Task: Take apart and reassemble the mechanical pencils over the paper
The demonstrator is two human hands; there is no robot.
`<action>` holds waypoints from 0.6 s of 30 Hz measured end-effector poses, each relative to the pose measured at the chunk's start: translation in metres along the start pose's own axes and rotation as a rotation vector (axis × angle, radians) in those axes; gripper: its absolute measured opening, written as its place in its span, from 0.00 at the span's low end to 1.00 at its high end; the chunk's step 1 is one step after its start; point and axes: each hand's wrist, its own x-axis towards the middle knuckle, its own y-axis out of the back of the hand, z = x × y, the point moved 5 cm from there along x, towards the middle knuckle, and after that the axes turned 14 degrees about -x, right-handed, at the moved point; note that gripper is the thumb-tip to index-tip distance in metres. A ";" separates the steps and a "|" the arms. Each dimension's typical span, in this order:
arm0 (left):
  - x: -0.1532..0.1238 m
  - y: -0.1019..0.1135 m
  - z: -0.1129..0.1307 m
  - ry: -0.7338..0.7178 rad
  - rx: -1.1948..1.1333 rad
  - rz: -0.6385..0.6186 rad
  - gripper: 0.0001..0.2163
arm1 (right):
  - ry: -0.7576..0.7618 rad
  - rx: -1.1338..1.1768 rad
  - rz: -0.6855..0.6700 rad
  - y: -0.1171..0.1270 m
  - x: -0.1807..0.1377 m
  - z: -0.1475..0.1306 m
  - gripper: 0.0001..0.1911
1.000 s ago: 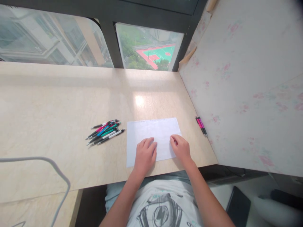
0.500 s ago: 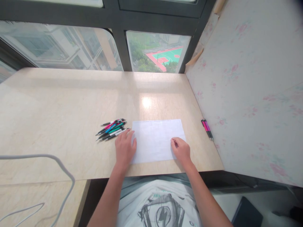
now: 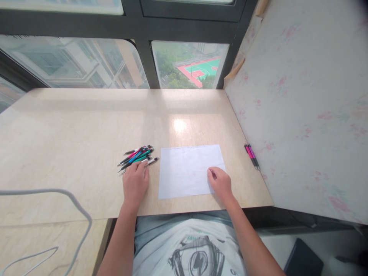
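Observation:
My left hand [image 3: 135, 182] lies palm down at the near side of a loose pile of click pens [image 3: 135, 156], with its fingers stretched over the nearest ones. A white-and-black pen [image 3: 153, 161] pokes out beside its fingertips. The pens have pink, blue, green and white barrels with dark grips. Right of that hand, a sheet of white paper [image 3: 186, 172] lies flat, with a faint line of marks along its top edge. My right hand [image 3: 220, 183] rests on the paper's right part, its fingers curled into a pinch. What those fingers hold, if anything, is too small to name.
Two pink-and-purple pens [image 3: 252, 156] lie side by side against the flowered wall [image 3: 310, 126]. A grey cable [image 3: 77, 207] loops over the lower left of the pale desk [image 3: 86, 126]. Behind the desk stands a dark window frame [image 3: 143, 27].
My left hand has moved left, off the paper's edge and onto the near side of the pen pile. My right hand stays in place, still curled.

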 end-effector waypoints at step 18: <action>-0.005 -0.013 0.047 0.350 -0.999 -0.108 0.13 | -0.230 0.421 -0.107 0.012 0.006 0.015 0.17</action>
